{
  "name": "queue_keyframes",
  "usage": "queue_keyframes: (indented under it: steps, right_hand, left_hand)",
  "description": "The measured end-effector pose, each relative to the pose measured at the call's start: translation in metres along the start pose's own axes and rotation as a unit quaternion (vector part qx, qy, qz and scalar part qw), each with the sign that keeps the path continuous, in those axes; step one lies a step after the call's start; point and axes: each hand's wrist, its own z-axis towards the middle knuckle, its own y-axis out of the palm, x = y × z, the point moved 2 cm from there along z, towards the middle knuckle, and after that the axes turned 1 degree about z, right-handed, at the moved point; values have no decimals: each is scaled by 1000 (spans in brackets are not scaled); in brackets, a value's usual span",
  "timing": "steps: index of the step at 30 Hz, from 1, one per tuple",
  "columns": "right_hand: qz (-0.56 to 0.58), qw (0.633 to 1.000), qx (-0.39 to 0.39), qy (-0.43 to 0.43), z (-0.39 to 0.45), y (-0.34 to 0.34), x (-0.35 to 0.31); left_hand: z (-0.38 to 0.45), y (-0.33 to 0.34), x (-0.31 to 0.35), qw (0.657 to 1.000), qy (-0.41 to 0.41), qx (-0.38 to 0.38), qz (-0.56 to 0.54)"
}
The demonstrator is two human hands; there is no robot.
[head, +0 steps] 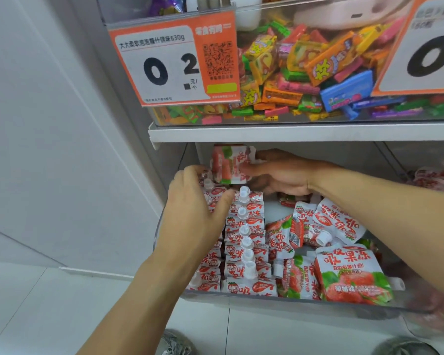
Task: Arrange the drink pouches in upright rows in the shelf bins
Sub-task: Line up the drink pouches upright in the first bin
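The right hand [280,175] pinches a soft, light drink pouch [230,163] near the bin's [267,302] back-left corner; left hand [192,208] fingers steady the row [244,242]. Best gripped by its stiff edges.

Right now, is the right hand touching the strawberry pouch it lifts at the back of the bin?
Touching. The head view shows the right hand pinching the strawberry pouch by its edge.
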Motion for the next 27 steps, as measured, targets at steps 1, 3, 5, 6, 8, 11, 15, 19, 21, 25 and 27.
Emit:
queue_keyframes:
  steps: [1, 3, 5, 6, 8, 11, 15, 19, 21, 25, 27]
  right_hand:
    - [23, 999, 23, 6, 2, -3, 1]
    - [53, 995, 88, 3, 5, -5, 2]
    - [68, 984, 167, 7, 5, -4, 7]
    - [62, 977, 201, 12, 5, -4, 11]
    - [-41, 967, 250, 23, 6, -5, 19]
    - [-229, 949, 212, 42, 4, 0, 17]
    - [-329, 937, 93, 72, 0, 4, 3]
    - [-356, 929, 55, 88, 3, 3, 2]
    - [-304, 947, 24, 100, 4, 0, 5]
    - [-311, 947, 23, 77, -3, -12, -3]
    - [-303, 949, 75, 34, -6, -22, -12]
  left_hand:
    - [-3, 1, -2, 999, 4, -26, 39]
    - [-7, 5, -8, 991, 0, -101, 86]
    - [-10, 6, -11, 984, -5, -157, 85]
    - [-10, 6, -12, 983, -5, -168, 80]
    - [-11, 4, -11, 983, -5, -171, 73]
    - [-12, 4, -12, 982, -4, -176, 74]
    - [-13, 4, -13, 980, -4, -185, 68]
    - [-11, 6, -12, 980, -3, -185, 72]
    - [-10, 7, -12, 979, -6, -186, 81]
    - [-8, 10, -10, 980, -5, -179, 92]
    - [-6, 11, -9, 983, 4, -161, 85]
